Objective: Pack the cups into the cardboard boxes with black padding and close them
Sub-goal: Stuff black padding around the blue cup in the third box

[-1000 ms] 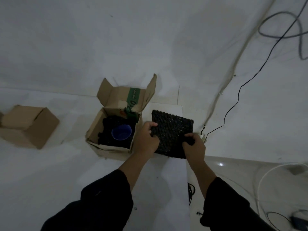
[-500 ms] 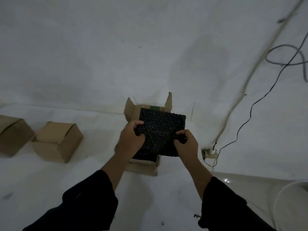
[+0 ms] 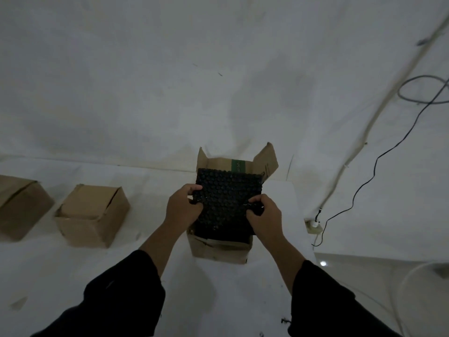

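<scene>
An open cardboard box (image 3: pixel 218 250) stands on the white surface in the middle, its back flaps upright. A square sheet of black bubble padding (image 3: pixel 226 200) covers the box's opening. My left hand (image 3: pixel 182 207) grips the sheet's left edge. My right hand (image 3: pixel 266 215) grips its right edge. The sheet hides the inside of the box, so no cup shows.
Two more cardboard boxes stand to the left, one (image 3: pixel 92 215) with flaps folded down, another (image 3: pixel 19 205) at the frame's edge. A black cable (image 3: pixel 359 188) runs to a socket (image 3: pixel 314 226) on the right. A white wall rises behind.
Both hands carried the black padding from the right of the box to over its opening. The blue cup seen inside the box earlier is now covered.
</scene>
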The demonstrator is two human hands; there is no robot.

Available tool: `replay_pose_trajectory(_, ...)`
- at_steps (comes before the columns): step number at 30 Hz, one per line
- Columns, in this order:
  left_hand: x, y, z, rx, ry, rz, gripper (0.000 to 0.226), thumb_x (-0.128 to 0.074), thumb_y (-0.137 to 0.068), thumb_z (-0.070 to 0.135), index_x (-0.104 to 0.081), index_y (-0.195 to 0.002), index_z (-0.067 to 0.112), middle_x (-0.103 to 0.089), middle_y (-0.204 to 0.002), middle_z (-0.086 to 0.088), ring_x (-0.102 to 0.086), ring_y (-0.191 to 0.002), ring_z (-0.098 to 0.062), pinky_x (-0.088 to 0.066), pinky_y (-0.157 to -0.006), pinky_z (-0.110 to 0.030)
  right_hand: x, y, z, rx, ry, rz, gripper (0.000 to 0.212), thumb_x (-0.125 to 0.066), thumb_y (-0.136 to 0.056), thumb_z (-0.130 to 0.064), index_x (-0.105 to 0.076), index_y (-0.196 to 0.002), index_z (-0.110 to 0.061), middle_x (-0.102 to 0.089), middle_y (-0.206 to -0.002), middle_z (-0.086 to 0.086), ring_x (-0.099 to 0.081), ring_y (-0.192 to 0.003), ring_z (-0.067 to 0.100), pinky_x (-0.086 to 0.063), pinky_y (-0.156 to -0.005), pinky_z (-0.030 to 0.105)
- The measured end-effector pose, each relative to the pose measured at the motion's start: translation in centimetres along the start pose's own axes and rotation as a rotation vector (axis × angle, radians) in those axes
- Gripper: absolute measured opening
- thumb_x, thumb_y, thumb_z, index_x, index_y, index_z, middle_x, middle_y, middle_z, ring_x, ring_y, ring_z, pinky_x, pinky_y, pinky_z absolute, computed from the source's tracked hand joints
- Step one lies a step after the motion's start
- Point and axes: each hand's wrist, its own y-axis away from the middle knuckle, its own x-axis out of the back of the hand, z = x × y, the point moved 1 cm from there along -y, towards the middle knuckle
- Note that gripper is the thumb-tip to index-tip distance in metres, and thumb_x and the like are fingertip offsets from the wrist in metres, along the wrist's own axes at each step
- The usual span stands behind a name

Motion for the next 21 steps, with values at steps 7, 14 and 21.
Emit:
replay_pose_trajectory(7,-0.4,-1.4,-2.9,-0.022,-0.183,-0.206,0.048,-0.072,-0.076,0.008,-0.059,-0.121,0.017,-0.059,-0.126,-0.008,-0.061,-0.104,-0.027,-0.047,-0.089,-0.027,-0.8,-0.1,0.4,-0.072,0.266,-0.195,0.033,-0.061,-0.086,-0.012,-0.052,-0.117,-0.015,-0.062,-0.102,0.008,-0.06,-0.078,0.024,-0.047,-0.062,0.034)
replay_pose_trajectory(14,0.3,-2.6,-2.0,-0.286,-0.749,-0.233,0.054,-0.075,-0.071,0.04,-0.055,-0.121,0.032,-0.045,-0.121,-0.005,-0.043,-0.115,-0.024,-0.043,-0.086,-0.034,-1.0,-0.5,0.0,0.077,0.725,-0.226,0.043,-0.063,-0.08,-0.025,-0.053,-0.121,-0.017,-0.043,-0.119,0.01,-0.045,-0.109,0.027,-0.044,-0.082,0.031)
replay_pose_trajectory(21,-1.5,-4.8,-1.8,-0.753,-0.964,-0.389,0.084,-0.077,-0.061,0.039,-0.048,-0.134,0.011,-0.051,-0.133,-0.017,-0.051,-0.119,-0.034,-0.037,-0.097,-0.041,-2.4,-2.7,-2.0,0.396,0.873,-0.541,0.084,-0.07,-0.078,-0.03,-0.025,-0.147,-0.012,-0.02,-0.154,0.012,-0.02,-0.142,0.03,-0.022,-0.117,0.039)
